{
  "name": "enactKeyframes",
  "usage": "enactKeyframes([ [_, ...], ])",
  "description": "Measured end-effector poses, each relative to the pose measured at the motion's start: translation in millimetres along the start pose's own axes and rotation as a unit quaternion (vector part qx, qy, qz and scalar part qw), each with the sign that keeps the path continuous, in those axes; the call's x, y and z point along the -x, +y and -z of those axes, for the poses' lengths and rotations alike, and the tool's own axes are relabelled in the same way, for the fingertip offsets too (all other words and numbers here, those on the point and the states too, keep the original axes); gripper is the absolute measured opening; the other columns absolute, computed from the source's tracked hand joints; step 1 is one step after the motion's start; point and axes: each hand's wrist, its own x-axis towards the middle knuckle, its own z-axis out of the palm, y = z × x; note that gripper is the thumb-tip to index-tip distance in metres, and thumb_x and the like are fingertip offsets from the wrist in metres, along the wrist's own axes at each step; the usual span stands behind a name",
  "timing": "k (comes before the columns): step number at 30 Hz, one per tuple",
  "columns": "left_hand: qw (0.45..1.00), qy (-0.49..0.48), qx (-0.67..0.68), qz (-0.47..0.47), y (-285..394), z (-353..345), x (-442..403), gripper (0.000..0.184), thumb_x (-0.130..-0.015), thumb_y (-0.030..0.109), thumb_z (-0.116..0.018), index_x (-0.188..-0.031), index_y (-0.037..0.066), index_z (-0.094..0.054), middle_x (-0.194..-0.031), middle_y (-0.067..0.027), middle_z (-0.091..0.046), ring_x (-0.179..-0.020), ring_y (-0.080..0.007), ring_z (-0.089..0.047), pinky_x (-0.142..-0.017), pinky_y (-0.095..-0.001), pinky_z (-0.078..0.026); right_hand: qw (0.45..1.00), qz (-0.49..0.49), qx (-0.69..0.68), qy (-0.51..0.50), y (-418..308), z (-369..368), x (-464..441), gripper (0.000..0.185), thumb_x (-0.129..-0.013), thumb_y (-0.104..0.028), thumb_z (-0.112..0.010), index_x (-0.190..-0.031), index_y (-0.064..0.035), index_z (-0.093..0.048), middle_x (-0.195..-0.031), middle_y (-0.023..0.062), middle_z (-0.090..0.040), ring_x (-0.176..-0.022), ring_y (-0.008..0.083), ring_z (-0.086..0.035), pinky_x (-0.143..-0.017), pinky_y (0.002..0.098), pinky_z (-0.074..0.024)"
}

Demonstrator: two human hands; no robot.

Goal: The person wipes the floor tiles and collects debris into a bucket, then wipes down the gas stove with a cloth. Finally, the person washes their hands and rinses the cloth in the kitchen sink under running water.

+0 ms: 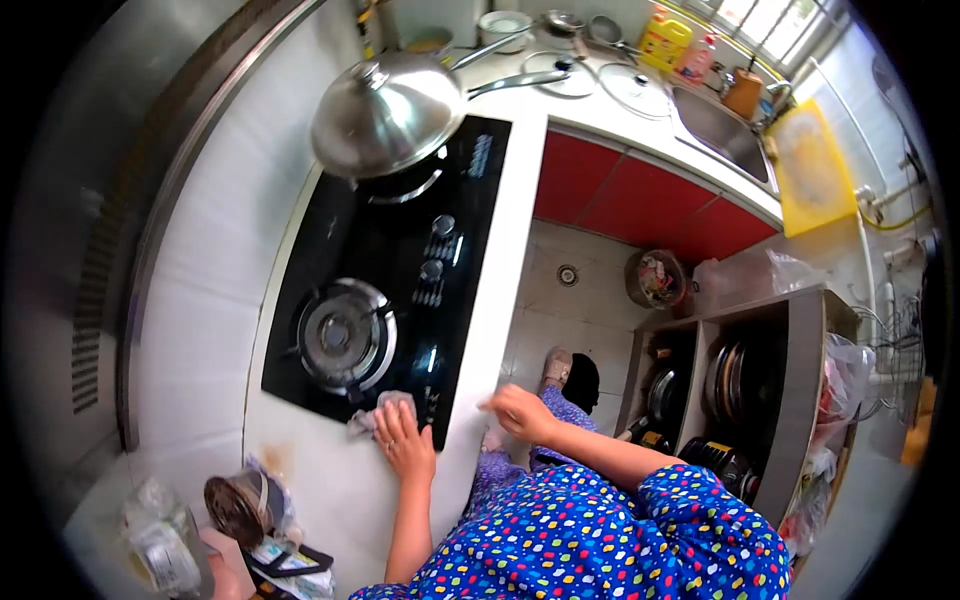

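Observation:
My left hand (405,447) lies over a crumpled greyish-pink cloth (372,418), its fingers pressing it down at the near edge of the black gas stove (400,260). Just beyond the cloth is the near burner (347,336), with a round metal ring and nothing on it. My right hand (522,413) hangs in the air past the counter's front edge, fingers curled, with nothing visible in it. On the far burner stands a wok covered by a domed steel lid (388,115). Two control knobs (432,270) sit on the stove's right side.
A brown container (238,505) and packages stand at the counter's near left. Glass lids (635,88), bottles and a sink (720,130) line the far counter. On the floor are a waste bin (657,280) and an open cabinet (745,400) holding pans.

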Motion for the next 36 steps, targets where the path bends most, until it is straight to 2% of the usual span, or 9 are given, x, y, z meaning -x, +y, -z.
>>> enactKeyframes([
  [5,0.999,-0.008,0.014,-0.047,37,-5,-3,0.071,-0.080,0.024,-0.064,-0.139,0.001,-0.030,-0.146,-0.0203,-0.023,-0.136,-0.0427,-0.015,-0.109,-0.0517,-0.018,0.996,-0.073,0.040,-0.005,47,83,87,0.032,-0.073,-0.003,-0.059,-0.102,-0.0135,-0.065,-0.087,0.0073,-0.062,-0.086,0.0272,-0.058,-0.075,0.0375,-0.0483],
  [8,0.992,-0.027,0.002,-0.124,98,-7,-43,0.074,-0.077,0.026,-0.067,-0.138,0.001,-0.032,-0.145,-0.0203,-0.024,-0.136,-0.0428,-0.017,-0.111,-0.0502,-0.018,0.980,-0.171,0.020,0.096,66,130,108,0.028,-0.073,0.000,-0.057,-0.097,-0.0110,-0.067,-0.091,0.0092,-0.065,-0.089,0.0267,-0.061,-0.078,0.0347,-0.0493],
  [11,0.991,0.056,-0.011,-0.123,149,-25,-109,0.073,-0.077,0.024,-0.067,-0.138,0.002,-0.032,-0.146,-0.0200,-0.024,-0.135,-0.0420,-0.019,-0.111,-0.0498,-0.018,0.954,-0.243,-0.035,0.173,87,174,104,0.025,-0.076,0.004,-0.054,-0.095,-0.0066,-0.067,-0.089,0.0122,-0.066,-0.082,0.0232,-0.065,-0.073,0.0313,-0.0519],
  [22,0.993,0.018,-0.061,-0.101,186,-31,-176,0.068,-0.081,0.019,-0.060,-0.139,0.001,-0.029,-0.146,-0.0211,-0.020,-0.137,-0.0402,-0.014,-0.112,-0.0486,-0.016,0.924,-0.259,-0.104,0.262,158,278,89,0.027,-0.077,0.005,-0.051,-0.097,-0.0041,-0.066,-0.088,0.0105,-0.067,-0.083,0.0196,-0.066,-0.075,0.0297,-0.0517],
  [26,0.986,0.138,-0.031,-0.083,210,-54,-222,0.045,-0.082,0.007,-0.056,-0.126,0.006,-0.049,-0.134,-0.0153,-0.042,-0.126,-0.0344,-0.036,-0.104,-0.0451,-0.029,0.962,-0.198,-0.045,0.185,162,311,41,0.026,-0.077,0.001,-0.055,-0.098,-0.0087,-0.067,-0.091,0.0092,-0.066,-0.085,0.0218,-0.065,-0.076,0.0325,-0.0507],
  [30,0.964,0.116,0.187,-0.152,277,-71,-312,0.038,-0.080,-0.004,-0.051,-0.117,0.004,-0.056,-0.120,-0.0131,-0.052,-0.112,-0.0293,-0.050,-0.098,-0.0407,-0.037,0.964,-0.143,-0.102,0.202,182,339,-32,0.019,-0.084,-0.011,-0.059,-0.102,-0.0072,-0.066,-0.097,0.0099,-0.066,-0.092,0.0219,-0.064,-0.080,0.0319,-0.0500],
  [32,0.856,0.049,0.508,-0.079,351,-60,-355,0.041,-0.078,-0.008,-0.048,-0.118,0.002,-0.056,-0.120,-0.0141,-0.051,-0.112,-0.0296,-0.050,-0.099,-0.0389,-0.038,0.940,-0.145,-0.179,0.252,204,352,-75,0.029,-0.092,-0.021,-0.056,-0.116,-0.0064,-0.058,-0.102,0.0073,-0.064,-0.095,0.0137,-0.060,-0.083,0.0285,-0.0476],
  [34,0.851,0.017,0.505,-0.141,402,-60,-399,0.043,-0.081,-0.006,-0.046,-0.122,0.003,-0.053,-0.124,-0.0147,-0.046,-0.115,-0.0302,-0.047,-0.099,-0.0376,-0.039,0.850,-0.239,-0.390,0.263,211,381,-117,0.046,-0.095,-0.033,-0.051,-0.133,-0.0095,-0.043,-0.122,0.0056,-0.053,-0.105,0.0137,-0.052,-0.085,0.0274,-0.0442],
  [36,0.862,0.042,0.467,-0.190,459,-43,-435,0.044,-0.079,-0.007,-0.047,-0.122,0.003,-0.053,-0.121,-0.0144,-0.050,-0.114,-0.0299,-0.048,-0.099,-0.0391,-0.039,0.804,-0.255,-0.411,0.347,207,414,-151,0.049,-0.095,-0.035,-0.049,-0.135,-0.0076,-0.040,-0.123,0.0050,-0.052,-0.107,0.0128,-0.050,-0.086,0.0282,-0.0424],
])
